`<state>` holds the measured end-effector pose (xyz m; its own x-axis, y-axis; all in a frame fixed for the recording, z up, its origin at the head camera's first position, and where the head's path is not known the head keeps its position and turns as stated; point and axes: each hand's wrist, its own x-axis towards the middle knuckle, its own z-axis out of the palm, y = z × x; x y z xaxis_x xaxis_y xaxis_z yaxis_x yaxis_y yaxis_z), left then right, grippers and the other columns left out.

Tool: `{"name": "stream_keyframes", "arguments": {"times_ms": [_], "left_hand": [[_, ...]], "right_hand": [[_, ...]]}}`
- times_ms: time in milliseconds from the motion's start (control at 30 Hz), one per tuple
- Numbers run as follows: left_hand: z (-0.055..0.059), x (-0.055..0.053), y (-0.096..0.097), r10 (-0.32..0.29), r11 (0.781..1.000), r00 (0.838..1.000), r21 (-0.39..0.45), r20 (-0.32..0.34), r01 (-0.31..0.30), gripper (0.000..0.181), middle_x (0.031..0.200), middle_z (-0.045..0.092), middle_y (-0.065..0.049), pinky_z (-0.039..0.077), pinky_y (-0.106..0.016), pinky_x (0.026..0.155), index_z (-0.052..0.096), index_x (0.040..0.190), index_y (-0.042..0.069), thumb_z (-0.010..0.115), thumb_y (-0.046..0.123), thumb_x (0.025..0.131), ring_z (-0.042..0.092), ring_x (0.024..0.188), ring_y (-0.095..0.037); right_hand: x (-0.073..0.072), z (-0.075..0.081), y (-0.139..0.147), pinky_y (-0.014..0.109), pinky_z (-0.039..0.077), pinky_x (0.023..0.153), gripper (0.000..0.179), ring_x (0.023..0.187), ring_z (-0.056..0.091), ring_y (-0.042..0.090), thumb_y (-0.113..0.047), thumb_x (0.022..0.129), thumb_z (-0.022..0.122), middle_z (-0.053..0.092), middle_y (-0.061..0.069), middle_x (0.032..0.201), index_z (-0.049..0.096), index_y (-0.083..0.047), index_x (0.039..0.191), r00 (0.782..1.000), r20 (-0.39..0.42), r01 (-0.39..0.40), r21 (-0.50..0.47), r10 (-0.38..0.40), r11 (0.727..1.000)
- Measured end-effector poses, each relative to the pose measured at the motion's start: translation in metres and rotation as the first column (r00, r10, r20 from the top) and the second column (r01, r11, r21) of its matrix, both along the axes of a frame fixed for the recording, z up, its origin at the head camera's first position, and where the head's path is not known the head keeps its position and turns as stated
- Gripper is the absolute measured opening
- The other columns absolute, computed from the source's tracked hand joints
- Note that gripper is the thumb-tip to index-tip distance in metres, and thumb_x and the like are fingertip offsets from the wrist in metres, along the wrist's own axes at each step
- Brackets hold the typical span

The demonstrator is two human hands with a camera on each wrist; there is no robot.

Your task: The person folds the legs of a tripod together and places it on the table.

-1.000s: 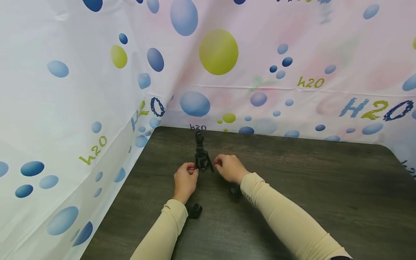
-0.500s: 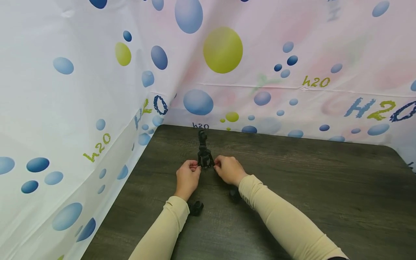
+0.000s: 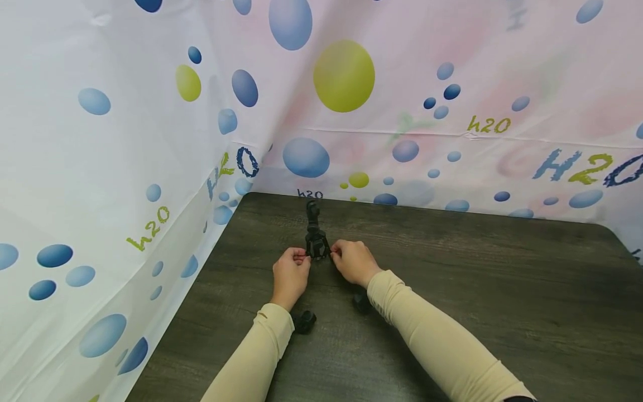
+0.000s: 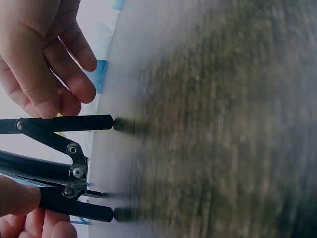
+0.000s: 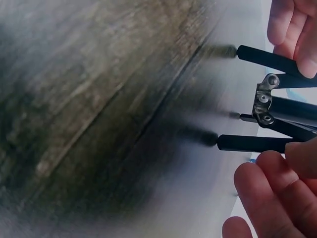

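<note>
A small black tripod point(image 3: 317, 243) stands upright near the table's back left, with a clamp-like head point(image 3: 312, 210) on top. To its left, my left hand point(image 3: 291, 277) pinches one leg point(image 4: 79, 206) between thumb and fingers. From the other side my right hand point(image 3: 355, 261) grips another leg point(image 5: 250, 143) the same way. Metal rivets join the struts to a small hub point(image 5: 262, 101) between the legs, seen close up in the right wrist view. A thin third tip point(image 4: 94, 194) shows behind, and the tips sit at the table surface.
The dark wood-grain table point(image 3: 477, 301) spreads widely to the right. A white cloth point(image 3: 412, 111) with blue and green dots hangs along the back and left edges. Small black objects point(image 3: 303, 322) sit by both sleeve cuffs.
My right hand has closed the small gap to the tripod and taken hold of its right leg, which stands nearer the centre now. The left hand keeps its hold; the head view shifted slightly.
</note>
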<state>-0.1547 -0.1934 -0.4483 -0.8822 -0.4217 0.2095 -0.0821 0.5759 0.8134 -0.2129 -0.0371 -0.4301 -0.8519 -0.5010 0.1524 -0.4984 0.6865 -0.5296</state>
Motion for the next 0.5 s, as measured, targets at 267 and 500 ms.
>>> {"name": "stream_keyframes", "arguments": {"times_ms": [267, 500], "left_hand": [[0.0042, 0.0024, 0.0025, 0.011, 1.0, 1.0, 0.013, 0.018, -0.012, 0.007, 0.087, 0.068, -0.009, 0.055, -0.041, 0.072, 0.066, 0.096, 0.002, 0.071, 0.005, 0.092, 0.068, 0.083, -0.025], [0.0047, 0.0024, 0.004, 0.02, 1.0, 1.0, -0.004, 0.011, -0.02, 0.007, 0.086, 0.069, -0.009, 0.055, -0.041, 0.071, 0.066, 0.095, 0.002, 0.071, 0.005, 0.091, 0.068, 0.082, -0.025]], "right_hand": [[-0.001, -0.0005, -0.0007, 0.035, 0.05, 0.062, 0.008, 0.06, 0.056, 0.011, -0.013, 0.098, 0.065, 0.064, -0.001, 0.075, 0.072, -0.008, 0.098, 1.0, -0.004, -0.001, 0.01, 0.001, 1.0], [-0.0021, -0.0023, -0.0022, 0.037, 0.053, 0.067, 0.009, 0.065, 0.061, 0.014, -0.014, 0.098, 0.065, 0.066, 0.0, 0.078, 0.071, -0.007, 0.099, 1.0, -0.019, 0.001, 0.015, 0.0, 1.0]]}}
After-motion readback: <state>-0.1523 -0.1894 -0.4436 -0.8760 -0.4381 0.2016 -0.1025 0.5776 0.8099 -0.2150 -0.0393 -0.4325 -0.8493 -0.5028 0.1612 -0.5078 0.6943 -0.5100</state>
